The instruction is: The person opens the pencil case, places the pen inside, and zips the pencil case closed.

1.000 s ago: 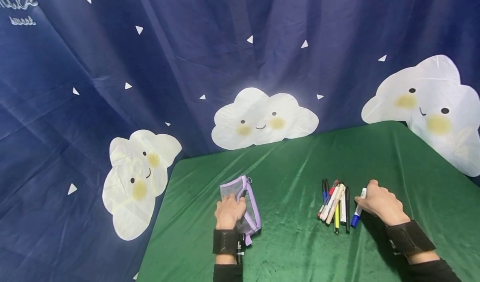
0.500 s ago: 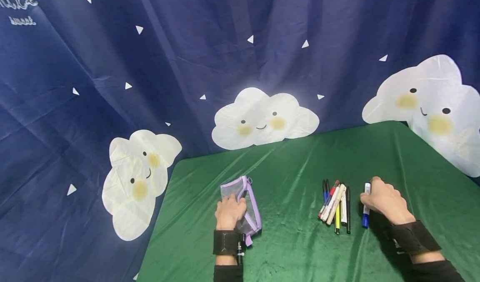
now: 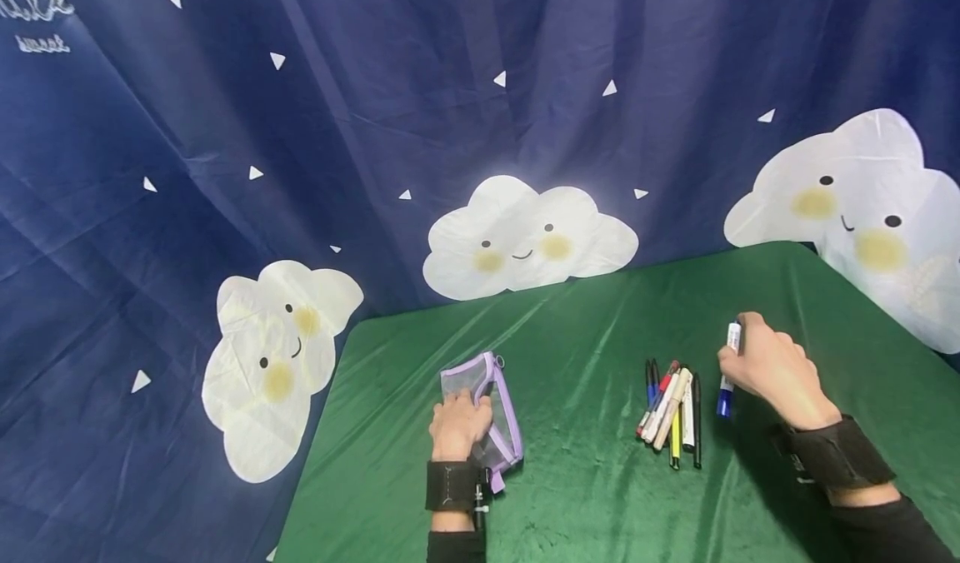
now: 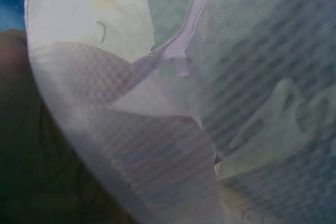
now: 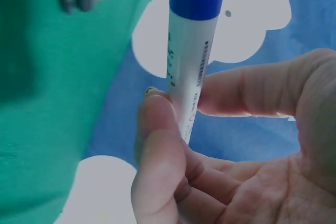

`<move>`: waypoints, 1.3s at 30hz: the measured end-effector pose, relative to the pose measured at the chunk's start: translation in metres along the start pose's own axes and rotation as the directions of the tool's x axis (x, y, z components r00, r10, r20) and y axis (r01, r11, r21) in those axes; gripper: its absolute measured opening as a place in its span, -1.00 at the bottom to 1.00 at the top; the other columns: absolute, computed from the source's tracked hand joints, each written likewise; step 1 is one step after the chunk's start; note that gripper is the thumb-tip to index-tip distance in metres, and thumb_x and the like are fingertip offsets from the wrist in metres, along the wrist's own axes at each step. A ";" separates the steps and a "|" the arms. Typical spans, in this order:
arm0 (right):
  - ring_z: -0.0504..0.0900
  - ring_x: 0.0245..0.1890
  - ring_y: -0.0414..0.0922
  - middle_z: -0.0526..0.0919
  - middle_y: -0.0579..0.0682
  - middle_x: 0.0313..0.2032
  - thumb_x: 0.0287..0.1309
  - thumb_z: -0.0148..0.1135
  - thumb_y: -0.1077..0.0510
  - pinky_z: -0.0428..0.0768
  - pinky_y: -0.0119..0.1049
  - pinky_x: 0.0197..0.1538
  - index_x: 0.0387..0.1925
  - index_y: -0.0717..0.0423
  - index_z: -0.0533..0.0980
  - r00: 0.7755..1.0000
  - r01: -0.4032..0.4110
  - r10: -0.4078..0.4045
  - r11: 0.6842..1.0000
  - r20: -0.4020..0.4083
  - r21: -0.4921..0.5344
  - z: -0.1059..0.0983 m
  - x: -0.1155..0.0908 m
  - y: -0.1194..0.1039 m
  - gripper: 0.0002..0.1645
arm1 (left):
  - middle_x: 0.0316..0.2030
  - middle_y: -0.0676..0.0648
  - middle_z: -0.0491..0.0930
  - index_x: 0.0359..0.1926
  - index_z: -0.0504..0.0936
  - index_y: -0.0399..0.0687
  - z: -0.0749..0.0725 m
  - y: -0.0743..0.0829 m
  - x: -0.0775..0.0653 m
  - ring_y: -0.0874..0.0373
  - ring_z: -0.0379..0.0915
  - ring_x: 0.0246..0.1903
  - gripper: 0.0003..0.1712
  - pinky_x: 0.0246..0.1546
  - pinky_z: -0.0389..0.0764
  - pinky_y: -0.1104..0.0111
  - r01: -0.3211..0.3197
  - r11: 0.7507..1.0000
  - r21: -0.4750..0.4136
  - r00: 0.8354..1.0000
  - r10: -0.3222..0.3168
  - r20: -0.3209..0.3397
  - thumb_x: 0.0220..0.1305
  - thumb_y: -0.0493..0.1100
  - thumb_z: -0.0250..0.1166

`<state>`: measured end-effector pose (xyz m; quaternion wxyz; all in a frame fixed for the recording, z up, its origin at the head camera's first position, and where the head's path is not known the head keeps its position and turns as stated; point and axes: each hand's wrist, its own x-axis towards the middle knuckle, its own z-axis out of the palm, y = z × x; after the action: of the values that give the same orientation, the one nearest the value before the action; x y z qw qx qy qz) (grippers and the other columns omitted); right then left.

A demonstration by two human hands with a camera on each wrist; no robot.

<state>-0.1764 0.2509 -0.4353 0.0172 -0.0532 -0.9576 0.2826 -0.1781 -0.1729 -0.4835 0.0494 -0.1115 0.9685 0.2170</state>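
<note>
A see-through mesh pencil case (image 3: 507, 407) with lilac trim lies left of centre on the table, its opening spread. My left hand (image 3: 459, 423) grips its side, and the left wrist view shows the mesh (image 4: 252, 51) close up with finger shapes behind it. Between thumb and fingers, my right hand (image 3: 780, 371) pinches a white marker with a blue cap (image 3: 724, 403), blue end toward me. Seen from the right wrist, the marker (image 5: 191, 51) is held by its white barrel. Left of that hand lies a bunch of pens and markers (image 3: 670, 413).
Dark green cloth (image 3: 585, 496) covers the table. A navy curtain (image 3: 525, 122) with smiling white clouds hangs behind its back edge. The pen bunch, with red, yellow, blue and black pieces, sits between the pencil case and my right hand.
My right hand has moved away from me, slightly rightward, and raised the marker off the cloth. My left hand and the pencil case stay in place.
</note>
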 end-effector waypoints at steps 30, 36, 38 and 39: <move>0.45 -0.67 -0.04 0.65 0.17 -0.50 0.26 0.10 0.16 0.24 -0.25 -0.69 0.35 0.31 0.28 0.921 0.296 -0.279 0.955 -0.271 0.025 0.004 0.031 -0.099 -0.34 | 0.30 -0.37 0.48 0.31 0.49 -0.24 -0.005 -0.002 -0.003 -0.43 0.40 0.21 -0.36 0.13 0.47 -0.32 -0.005 1.000 -0.014 1.000 0.005 0.021 0.40 0.09 0.02; 0.42 -0.69 -0.03 0.63 0.13 -0.54 0.27 0.07 0.17 0.21 -0.25 -0.68 0.35 0.23 0.29 0.908 0.328 -0.306 0.944 -0.286 0.031 0.005 0.038 -0.115 -0.38 | 0.35 -0.37 0.45 0.35 0.46 -0.23 -0.006 -0.002 -0.003 -0.44 0.38 0.24 -0.34 0.19 0.43 -0.32 -0.002 1.000 -0.030 1.000 0.003 0.029 0.40 0.09 0.01; 0.41 -0.68 -0.02 0.61 0.11 -0.56 0.27 0.07 0.18 0.20 -0.25 -0.68 0.34 0.19 0.30 0.901 0.337 -0.314 0.941 -0.300 0.029 0.006 0.040 -0.120 -0.40 | 0.35 -0.37 0.45 0.35 0.46 -0.22 -0.006 -0.002 -0.002 -0.44 0.37 0.25 -0.34 0.20 0.43 -0.32 -0.002 1.000 -0.027 1.000 0.002 0.028 0.41 0.09 0.01; 0.41 -0.68 -0.02 0.60 0.10 -0.57 0.26 0.07 0.18 0.20 -0.26 -0.69 0.33 0.18 0.30 0.896 0.345 -0.320 0.938 -0.308 0.029 0.006 0.042 -0.123 -0.40 | 0.35 -0.37 0.45 0.35 0.46 -0.22 -0.006 -0.002 -0.002 -0.43 0.37 0.25 -0.34 0.20 0.43 -0.31 -0.001 1.000 -0.026 1.000 0.001 0.027 0.41 0.09 0.01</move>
<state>-0.2295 0.1497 -0.3735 0.2120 0.0702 -0.9263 0.3035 -0.1759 -0.1768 -0.4789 0.0611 -0.1086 0.9649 0.2311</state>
